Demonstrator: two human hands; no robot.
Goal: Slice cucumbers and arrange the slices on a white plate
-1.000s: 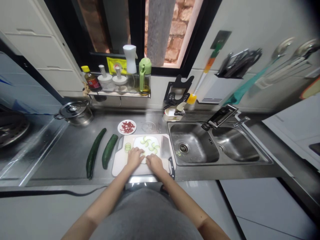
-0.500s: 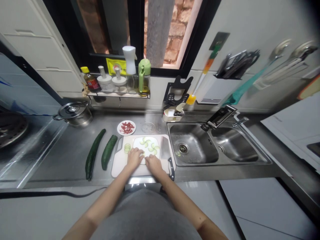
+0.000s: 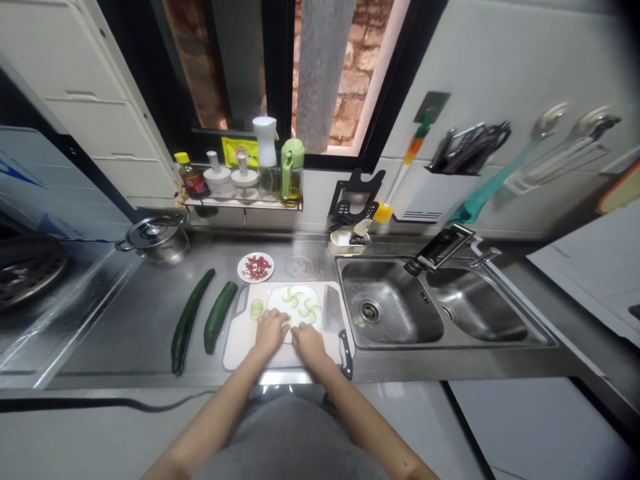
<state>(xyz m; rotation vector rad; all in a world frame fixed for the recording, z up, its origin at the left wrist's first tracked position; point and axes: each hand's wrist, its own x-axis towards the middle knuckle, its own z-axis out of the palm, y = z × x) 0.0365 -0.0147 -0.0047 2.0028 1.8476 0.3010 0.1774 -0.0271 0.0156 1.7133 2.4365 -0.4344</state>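
Note:
My left hand (image 3: 271,333) is over the near left edge of a white square plate (image 3: 285,305), fingers bent in a pinch on a small pale cucumber slice at the fingertips. Beside it, my right hand (image 3: 309,344) is closed over the plate's near edge; what its fingertips hold is hidden. Thin cucumber slices (image 3: 310,310) lie in curved groups on the plate. A short stack of cucumber slices (image 3: 257,309) sits left of it on the cutting board (image 3: 240,353). The knife (image 3: 346,353) lies along the board's right side, handle toward me.
Two cucumbers (image 3: 193,320) lie left of the board. Behind it stand a small plate of chopped red pieces (image 3: 257,267) and a clear round dish (image 3: 299,267). A lidded pot (image 3: 157,239) is at the back left, a double sink (image 3: 400,333) at right. Bottles fill the shelf (image 3: 240,203).
The whole view has shifted slightly, so the counter sits lower in the picture. Both hands stay at the plate's near edge, with only slight finger movement.

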